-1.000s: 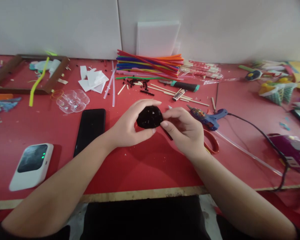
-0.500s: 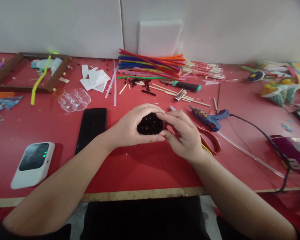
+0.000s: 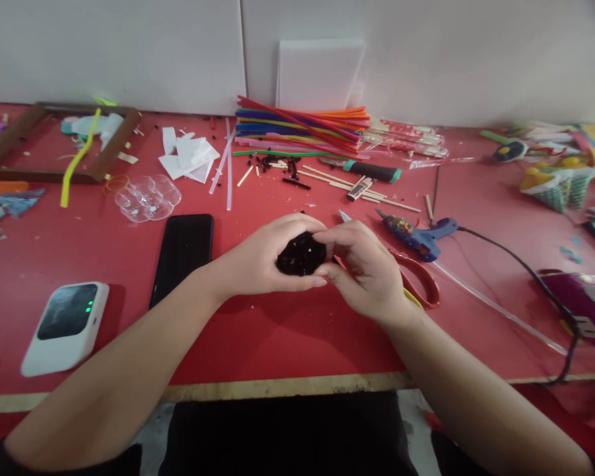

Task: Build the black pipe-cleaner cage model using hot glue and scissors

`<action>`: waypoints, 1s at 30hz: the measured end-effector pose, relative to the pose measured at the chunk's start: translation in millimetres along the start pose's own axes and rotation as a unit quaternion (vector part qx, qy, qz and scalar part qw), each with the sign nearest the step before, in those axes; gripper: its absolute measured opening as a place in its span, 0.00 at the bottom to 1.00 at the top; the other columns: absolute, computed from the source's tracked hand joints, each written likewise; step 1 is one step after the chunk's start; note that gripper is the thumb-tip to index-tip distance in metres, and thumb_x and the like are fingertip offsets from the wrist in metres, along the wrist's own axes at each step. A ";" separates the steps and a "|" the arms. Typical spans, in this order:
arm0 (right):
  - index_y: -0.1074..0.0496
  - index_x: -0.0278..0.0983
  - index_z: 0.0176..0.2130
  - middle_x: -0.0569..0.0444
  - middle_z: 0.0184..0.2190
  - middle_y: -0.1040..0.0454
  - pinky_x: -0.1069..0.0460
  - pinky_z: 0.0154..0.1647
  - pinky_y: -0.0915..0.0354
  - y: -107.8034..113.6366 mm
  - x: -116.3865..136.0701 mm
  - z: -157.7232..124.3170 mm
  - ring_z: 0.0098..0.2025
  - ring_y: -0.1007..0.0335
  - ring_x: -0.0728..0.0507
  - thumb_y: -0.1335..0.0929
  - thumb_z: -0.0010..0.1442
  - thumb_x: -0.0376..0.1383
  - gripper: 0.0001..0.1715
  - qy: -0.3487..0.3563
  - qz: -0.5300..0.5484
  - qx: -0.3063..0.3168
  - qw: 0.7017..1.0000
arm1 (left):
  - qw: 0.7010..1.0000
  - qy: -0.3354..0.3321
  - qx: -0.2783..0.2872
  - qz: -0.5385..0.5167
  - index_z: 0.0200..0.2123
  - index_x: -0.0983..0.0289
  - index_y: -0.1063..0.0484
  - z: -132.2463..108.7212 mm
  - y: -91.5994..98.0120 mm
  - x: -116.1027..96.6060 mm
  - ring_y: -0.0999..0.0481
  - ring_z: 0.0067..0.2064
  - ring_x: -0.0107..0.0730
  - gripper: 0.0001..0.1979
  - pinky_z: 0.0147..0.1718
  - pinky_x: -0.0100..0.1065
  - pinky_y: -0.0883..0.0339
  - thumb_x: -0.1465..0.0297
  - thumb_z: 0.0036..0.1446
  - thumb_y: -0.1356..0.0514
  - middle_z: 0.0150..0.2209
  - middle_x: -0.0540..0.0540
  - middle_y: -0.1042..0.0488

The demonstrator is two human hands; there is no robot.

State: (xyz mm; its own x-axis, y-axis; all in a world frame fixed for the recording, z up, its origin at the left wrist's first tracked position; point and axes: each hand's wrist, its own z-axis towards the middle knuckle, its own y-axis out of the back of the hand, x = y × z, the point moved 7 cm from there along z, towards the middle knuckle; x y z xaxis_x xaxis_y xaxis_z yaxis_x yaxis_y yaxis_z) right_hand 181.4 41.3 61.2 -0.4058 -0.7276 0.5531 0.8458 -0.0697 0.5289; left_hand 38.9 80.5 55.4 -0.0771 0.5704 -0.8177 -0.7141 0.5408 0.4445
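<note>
A dark, fuzzy-looking round bundle (image 3: 301, 254) with small pale specks is held between my two hands above the red table (image 3: 287, 344). My left hand (image 3: 262, 258) curls around its left side, thumb along the bottom edge. My right hand (image 3: 367, 264) pinches its right edge between thumb and fingers. The bundle's underside and back are hidden by the fingers. Scissors with red and yellow handles (image 3: 429, 291) lie partly under my right hand. A blue glue gun (image 3: 424, 239) rests just beyond them.
A black phone (image 3: 183, 258) and a white device with a screen (image 3: 67, 327) lie at left. Behind are colourful pipe cleaners (image 3: 302, 129), wooden sticks (image 3: 347, 185), a utility knife (image 3: 371, 170), a clear plastic palette (image 3: 149, 197) and a brown frame (image 3: 39, 175). A cable trails right.
Both hands and the dark bundle have shifted slightly down and to the right. The bundle has turned a little, and the right-hand fingers have closed further over its edge.
</note>
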 end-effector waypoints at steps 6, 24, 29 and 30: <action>0.27 0.44 0.58 0.53 0.41 0.25 0.45 0.44 0.23 -1.8 -7.6 -1.0 0.40 0.24 0.44 0.27 0.69 0.36 0.19 -0.005 0.026 -0.010 1.000 | 0.998 -0.018 -0.066 0.006 0.52 0.62 0.26 -0.8 7.5 7.9 0.20 0.56 0.47 0.28 0.59 0.46 0.26 0.58 0.53 0.23 0.54 0.62 0.21; 0.24 0.45 0.62 0.45 0.54 0.22 0.43 0.54 0.22 5.7 0.1 -2.7 0.54 0.21 0.40 0.29 0.70 0.39 0.22 -0.023 0.029 -0.023 0.999 | 0.980 0.013 -0.196 0.009 0.46 0.57 0.34 -8.4 14.7 18.4 0.21 0.47 0.40 0.34 0.45 0.41 0.24 0.52 0.44 0.20 0.49 0.56 0.24; 0.23 0.45 0.61 0.46 0.54 0.21 0.42 0.58 0.23 6.8 -6.4 -1.0 0.56 0.22 0.40 0.32 0.72 0.36 0.20 -0.046 -0.006 -0.031 0.998 | 0.992 0.013 -0.122 -0.001 0.61 0.57 0.43 -8.2 -2.4 18.4 0.25 0.61 0.50 0.44 0.58 0.51 0.25 0.50 0.51 0.24 0.61 0.65 0.31; 0.22 0.45 0.61 0.47 0.54 0.20 0.42 0.59 0.23 7.8 -9.1 -1.0 0.56 0.22 0.40 0.32 0.73 0.35 0.20 -0.057 -0.011 -0.040 0.997 | 0.995 0.014 -0.099 -0.008 0.65 0.57 0.44 -8.2 -6.2 18.4 0.27 0.65 0.52 0.43 0.61 0.52 0.26 0.51 0.55 0.27 0.64 0.67 0.33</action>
State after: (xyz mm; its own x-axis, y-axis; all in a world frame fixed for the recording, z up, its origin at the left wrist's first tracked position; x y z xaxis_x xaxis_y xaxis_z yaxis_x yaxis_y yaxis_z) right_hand 192.0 46.6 59.7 -0.4580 -0.6430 0.6139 0.8593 -0.1431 0.4911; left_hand 36.2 82.6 34.6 -0.0814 0.5436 -0.8354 -0.8385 0.4158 0.3523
